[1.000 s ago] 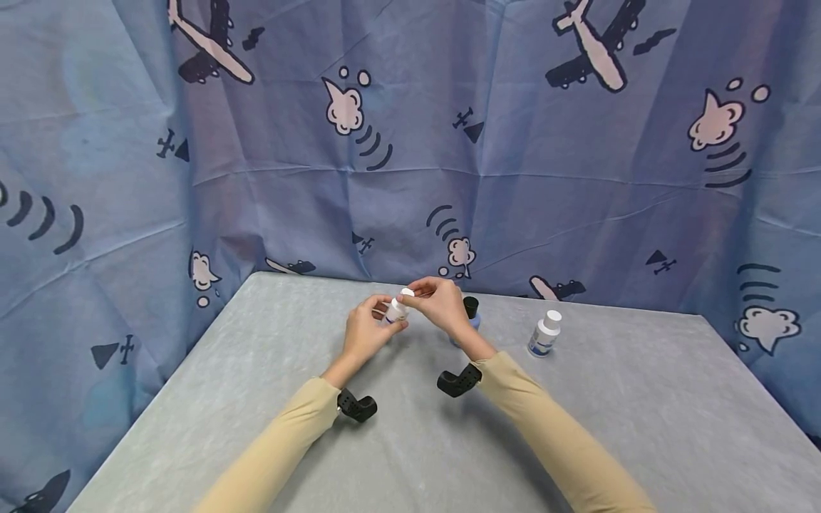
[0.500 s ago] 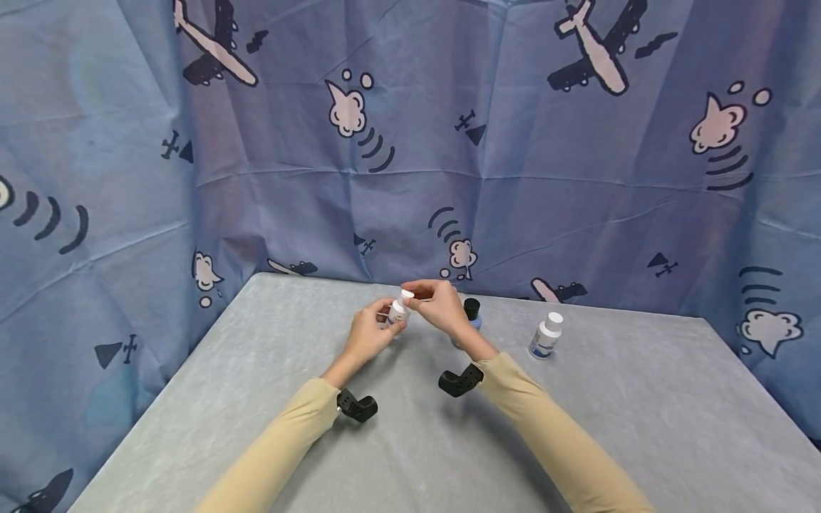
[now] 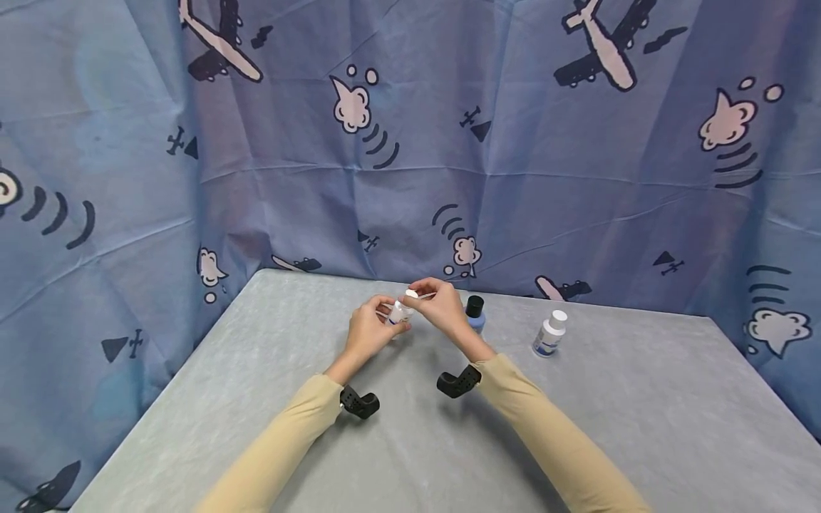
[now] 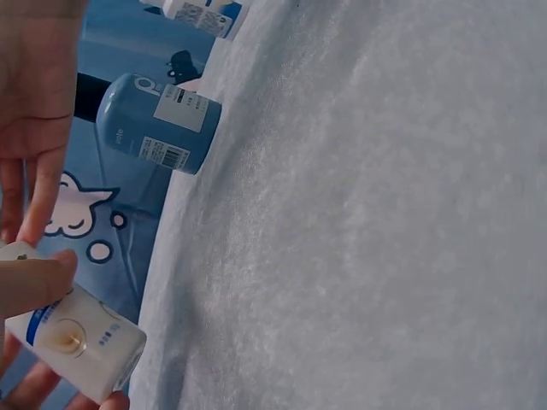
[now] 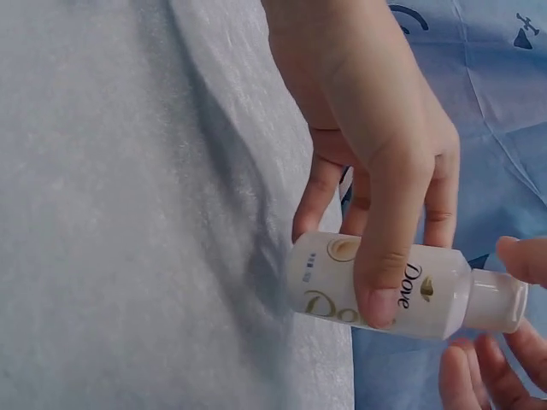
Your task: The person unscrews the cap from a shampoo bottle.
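Observation:
My left hand [image 3: 368,332] holds a small white Dove bottle [image 5: 410,289] by its body, with the thumb across the front label and the fingers behind. The bottle leans toward the right, raised over the table. At its top, my right hand [image 3: 442,308] pinches the white cap [image 5: 497,301] between thumb and fingers. In the left wrist view, the bottle's base shows at the lower left, while my right hand reaches in from above and hides the cap end.
Just right of my right hand stands a blue bottle [image 3: 475,320] with a black cap. Farther right is another white bottle [image 3: 549,336] with a white cap. Both are on the grey cloth-covered table [image 3: 616,399]. A blue curtain [image 3: 410,142] printed with planes hangs behind.
The right fingers shift slightly around the cap while the left hand keeps its hold on the bottle. In the head view, the whole scene slides a little to the right.

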A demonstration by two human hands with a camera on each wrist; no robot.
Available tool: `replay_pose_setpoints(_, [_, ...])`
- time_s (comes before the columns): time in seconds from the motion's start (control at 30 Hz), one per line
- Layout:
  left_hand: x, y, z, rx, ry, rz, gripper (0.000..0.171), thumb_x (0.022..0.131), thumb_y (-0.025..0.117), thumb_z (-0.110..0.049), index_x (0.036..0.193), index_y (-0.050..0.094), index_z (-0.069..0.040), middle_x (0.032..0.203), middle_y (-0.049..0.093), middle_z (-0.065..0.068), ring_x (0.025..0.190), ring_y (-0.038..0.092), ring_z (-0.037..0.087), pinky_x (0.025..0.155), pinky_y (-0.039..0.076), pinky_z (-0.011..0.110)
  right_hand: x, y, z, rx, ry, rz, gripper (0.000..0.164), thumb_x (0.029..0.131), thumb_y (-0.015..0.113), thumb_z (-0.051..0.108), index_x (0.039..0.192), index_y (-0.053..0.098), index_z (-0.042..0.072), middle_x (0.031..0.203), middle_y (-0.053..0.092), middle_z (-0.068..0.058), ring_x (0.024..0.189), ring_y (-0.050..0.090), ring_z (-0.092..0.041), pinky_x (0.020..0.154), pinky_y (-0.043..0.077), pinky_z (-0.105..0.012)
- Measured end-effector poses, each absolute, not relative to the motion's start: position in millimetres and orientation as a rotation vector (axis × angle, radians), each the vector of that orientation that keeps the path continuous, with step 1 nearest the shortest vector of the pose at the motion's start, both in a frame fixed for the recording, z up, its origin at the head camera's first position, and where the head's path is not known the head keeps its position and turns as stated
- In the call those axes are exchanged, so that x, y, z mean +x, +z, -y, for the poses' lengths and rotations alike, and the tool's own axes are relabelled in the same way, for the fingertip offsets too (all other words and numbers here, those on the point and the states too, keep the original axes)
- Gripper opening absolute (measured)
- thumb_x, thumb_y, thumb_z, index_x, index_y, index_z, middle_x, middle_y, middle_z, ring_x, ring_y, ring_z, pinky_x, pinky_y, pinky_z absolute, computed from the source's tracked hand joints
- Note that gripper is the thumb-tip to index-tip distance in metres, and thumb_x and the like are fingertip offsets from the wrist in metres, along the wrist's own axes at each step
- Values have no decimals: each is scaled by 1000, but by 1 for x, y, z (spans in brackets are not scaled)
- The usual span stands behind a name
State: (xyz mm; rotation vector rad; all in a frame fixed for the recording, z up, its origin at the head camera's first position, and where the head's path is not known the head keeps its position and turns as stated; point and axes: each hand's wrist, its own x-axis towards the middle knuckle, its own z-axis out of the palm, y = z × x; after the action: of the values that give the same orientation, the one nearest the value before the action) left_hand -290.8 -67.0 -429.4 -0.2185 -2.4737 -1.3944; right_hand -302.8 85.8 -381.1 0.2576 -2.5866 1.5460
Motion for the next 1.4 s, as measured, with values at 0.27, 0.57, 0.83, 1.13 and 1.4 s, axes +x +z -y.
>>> replay_pose_setpoints(0.27, [-292,-430,70,-256,-1382,2458,43,68,86,-16,107,69,-9,91,72,11,81,67,25,75,54,37,-304,-383,-86,247,1515,2599,29,78,79,24,101,72,9,99,71,-10,89,66,-22,72,54,-30])
replay_pose_setpoints(0.57, [-294,-431,70,-266,-1566,2503,44,74,80,-13,114,67,-4,100,71,16,87,69,27,77,57,34,-306,-383,-85,371,1540,2625,30,82,73,10,112,70,4,110,71,-14,97,68,-26,79,56,-33])
replay_pose_setpoints(0.83, [-293,-428,73,-201,-1606,2526,49,71,82,-17,116,66,-5,100,71,16,90,69,28,76,57,35,-305,-386,-85,527,1661,2566,32,86,64,1,119,66,2,121,65,-20,107,66,-33,90,55,-38])
replay_pose_setpoints(1.13, [-290,-426,72,-112,-1489,2494,46,68,87,-19,109,69,-10,95,72,12,83,69,25,75,55,37,-305,-390,-81,374,1607,2501,38,82,75,20,117,65,8,115,67,-12,99,66,-28,83,55,-37])
replay_pose_setpoints(1.4, [-290,-428,67,-73,-1494,2444,44,67,87,-18,107,69,-13,95,73,10,82,69,24,73,55,35,-308,-393,-77,328,1569,2477,35,80,78,19,111,67,8,109,68,-12,91,66,-26,77,55,-36])
